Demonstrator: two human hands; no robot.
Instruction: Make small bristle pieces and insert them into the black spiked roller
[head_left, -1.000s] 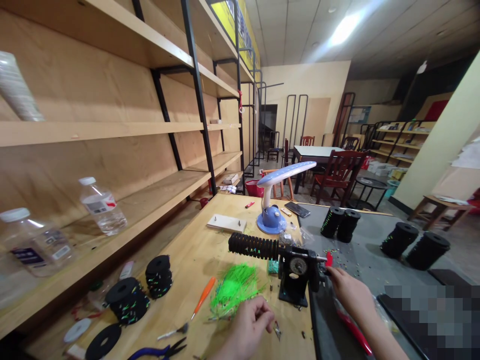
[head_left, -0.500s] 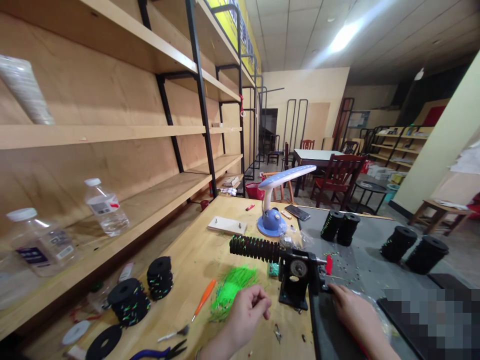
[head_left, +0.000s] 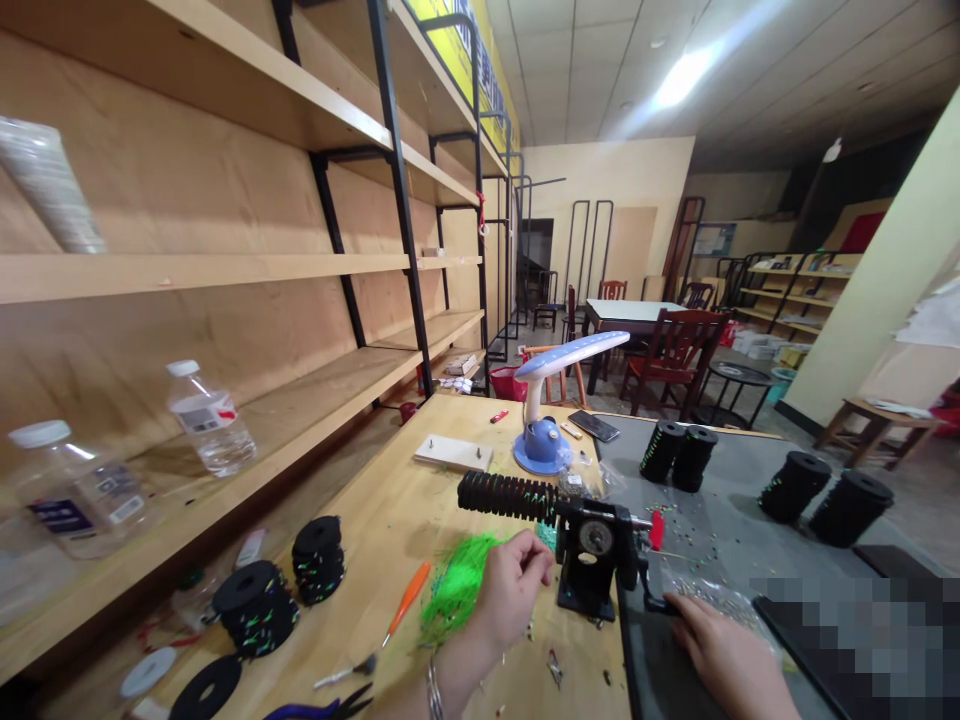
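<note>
A black hand-cranked winder [head_left: 589, 560] stands at the table's middle, a row of black foam discs [head_left: 506, 495] threaded along its shaft to the left. My right hand [head_left: 724, 640] grips the crank handle [head_left: 658, 603] on its right side. Just left of the winder's base, my left hand [head_left: 517, 580] is closed in a pinch below the discs. Whatever its fingertips hold is too small to make out. Beside that hand lies a bundle of bright green strands [head_left: 457, 590], partly covered by it.
An orange-handled screwdriver [head_left: 409, 600], a brush [head_left: 349, 672] and blue pliers [head_left: 322, 708] lie to the left, near stacked black spools [head_left: 255, 608]. A blue desk lamp [head_left: 541, 445] stands behind the winder. More black spools [head_left: 795, 487] and scattered beads sit on the grey mat [head_left: 739, 515].
My left hand has moved up and slightly right, closer to the winder. My right hand and the crank handle have shifted a little down and right.
</note>
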